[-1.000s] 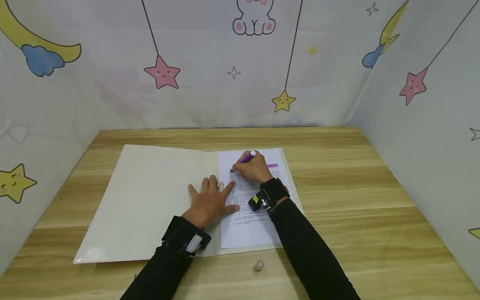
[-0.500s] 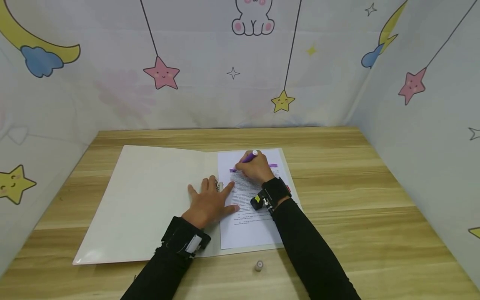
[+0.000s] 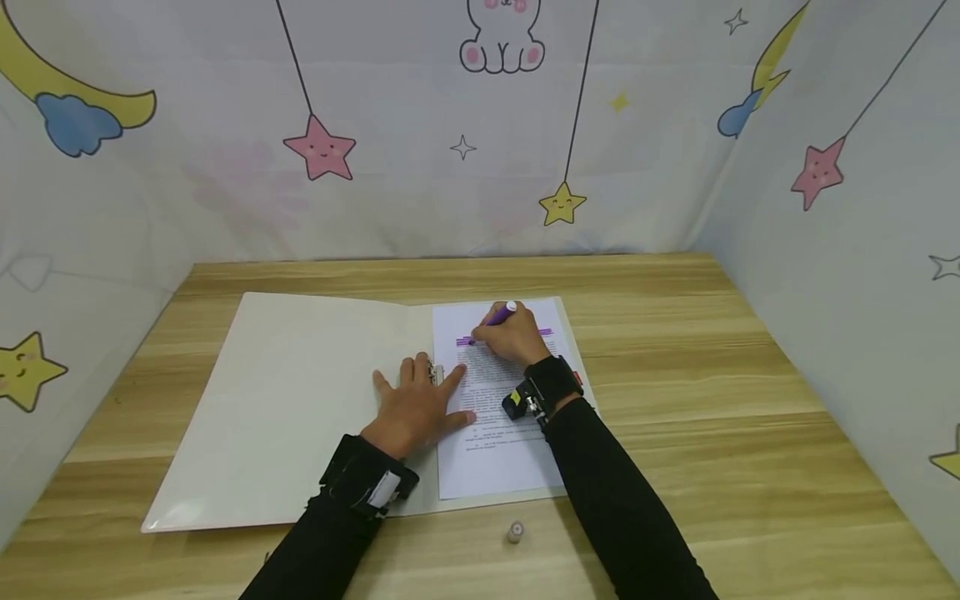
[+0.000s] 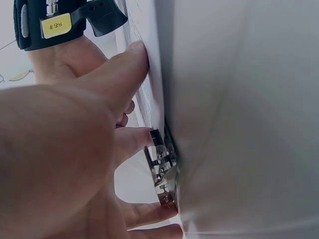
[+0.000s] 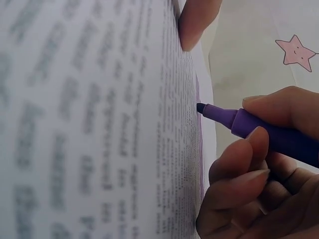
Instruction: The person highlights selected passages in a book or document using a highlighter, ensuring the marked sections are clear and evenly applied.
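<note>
Toward three o'clock, the purple marker (image 5: pixel 246 122) had slid a bit. The white folder (image 3: pixel 292 408) held paper (image 3: pixel 495 471) on its three o'clock side. The left hand (image 3: pixel 412 411) spread over both, gripping nothing, maybe against slipping. The right hand (image 3: pixel 515 337) pinched the marker near the paper's twelve o'clock, maybe for neat lines.

Behind the wooden tabletop (image 3: pixel 750 450), a white wall (image 3: pixel 405 92) shows a yellow moon (image 3: pixel 30 73), a blue cloud (image 3: pixel 77 125) and a smiling pink star (image 3: pixel 321 152).
</note>
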The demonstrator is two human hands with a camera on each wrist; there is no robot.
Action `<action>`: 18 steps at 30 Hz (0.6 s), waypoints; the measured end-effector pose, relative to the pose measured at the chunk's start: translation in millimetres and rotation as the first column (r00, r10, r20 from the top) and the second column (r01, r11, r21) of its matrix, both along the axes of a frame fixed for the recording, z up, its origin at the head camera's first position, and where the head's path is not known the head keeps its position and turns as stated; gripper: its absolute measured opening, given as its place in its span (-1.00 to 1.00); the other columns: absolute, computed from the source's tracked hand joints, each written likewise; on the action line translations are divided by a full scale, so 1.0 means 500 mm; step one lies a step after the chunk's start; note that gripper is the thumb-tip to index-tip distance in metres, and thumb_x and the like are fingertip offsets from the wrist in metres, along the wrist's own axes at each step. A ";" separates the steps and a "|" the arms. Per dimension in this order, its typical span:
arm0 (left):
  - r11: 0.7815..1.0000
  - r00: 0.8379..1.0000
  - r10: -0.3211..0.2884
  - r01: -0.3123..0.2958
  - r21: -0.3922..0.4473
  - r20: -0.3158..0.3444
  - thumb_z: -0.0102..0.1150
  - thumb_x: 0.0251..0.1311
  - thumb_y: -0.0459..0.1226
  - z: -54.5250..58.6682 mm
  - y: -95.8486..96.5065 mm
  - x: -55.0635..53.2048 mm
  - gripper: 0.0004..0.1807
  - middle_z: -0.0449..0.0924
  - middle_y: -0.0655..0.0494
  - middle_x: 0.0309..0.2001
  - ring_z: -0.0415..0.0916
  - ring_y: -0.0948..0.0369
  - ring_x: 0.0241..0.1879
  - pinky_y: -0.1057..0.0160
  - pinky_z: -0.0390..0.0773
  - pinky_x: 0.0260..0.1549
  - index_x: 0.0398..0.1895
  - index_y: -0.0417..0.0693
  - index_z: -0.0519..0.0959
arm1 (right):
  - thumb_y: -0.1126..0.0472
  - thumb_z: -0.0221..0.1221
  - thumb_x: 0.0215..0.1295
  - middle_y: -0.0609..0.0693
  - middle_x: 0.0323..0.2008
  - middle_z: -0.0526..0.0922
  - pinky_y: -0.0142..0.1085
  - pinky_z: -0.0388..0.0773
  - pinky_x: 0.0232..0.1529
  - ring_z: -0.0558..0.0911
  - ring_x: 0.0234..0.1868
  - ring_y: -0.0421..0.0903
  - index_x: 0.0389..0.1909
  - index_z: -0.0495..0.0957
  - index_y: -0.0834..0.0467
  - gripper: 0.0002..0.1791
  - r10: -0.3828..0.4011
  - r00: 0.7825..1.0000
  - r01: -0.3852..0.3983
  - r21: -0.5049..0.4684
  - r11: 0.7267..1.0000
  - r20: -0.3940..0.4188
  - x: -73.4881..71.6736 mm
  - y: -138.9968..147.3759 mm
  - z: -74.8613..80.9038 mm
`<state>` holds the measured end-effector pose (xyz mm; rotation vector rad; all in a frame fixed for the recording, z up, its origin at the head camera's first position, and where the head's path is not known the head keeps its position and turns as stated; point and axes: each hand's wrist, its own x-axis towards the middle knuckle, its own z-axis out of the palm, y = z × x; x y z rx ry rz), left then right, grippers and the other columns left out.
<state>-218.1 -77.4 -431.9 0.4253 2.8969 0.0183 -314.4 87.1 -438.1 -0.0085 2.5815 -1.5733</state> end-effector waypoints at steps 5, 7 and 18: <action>1.000 1.000 0.002 -0.001 0.002 -0.006 0.08 0.24 0.34 -0.003 0.000 0.000 -0.15 0.13 -0.39 0.34 0.10 -0.26 0.33 -0.58 0.04 0.13 0.55 0.30 0.23 | 0.26 0.39 0.13 0.03 -0.49 0.57 -0.24 0.40 -0.39 0.50 -0.46 -0.05 -0.50 0.55 0.14 -0.82 0.017 1.000 -0.017 0.014 1.000 -0.013 -0.001 0.002 0.000; 1.000 1.000 0.003 -0.003 0.000 -0.006 0.08 0.24 0.34 -0.004 0.001 -0.001 -0.15 0.13 -0.39 0.35 0.10 -0.26 0.33 -0.58 0.04 0.13 0.55 0.30 0.23 | 0.25 0.38 0.14 0.03 -0.48 0.57 -0.23 0.40 -0.38 0.50 -0.44 -0.05 -0.50 0.55 0.14 -0.82 0.028 0.999 -0.028 0.021 0.999 -0.017 -0.001 0.003 0.000; 1.000 1.000 0.001 -0.001 0.000 0.000 0.08 0.25 0.34 0.000 0.003 0.002 -0.15 0.14 -0.38 0.33 0.11 -0.26 0.32 -0.57 0.05 0.13 0.55 0.30 0.23 | 0.29 0.38 0.10 0.03 -0.53 0.59 -0.29 0.39 -0.49 0.51 -0.52 -0.09 -0.53 0.56 0.14 -0.83 0.034 0.998 -0.033 0.032 0.999 -0.047 -0.002 0.012 0.003</action>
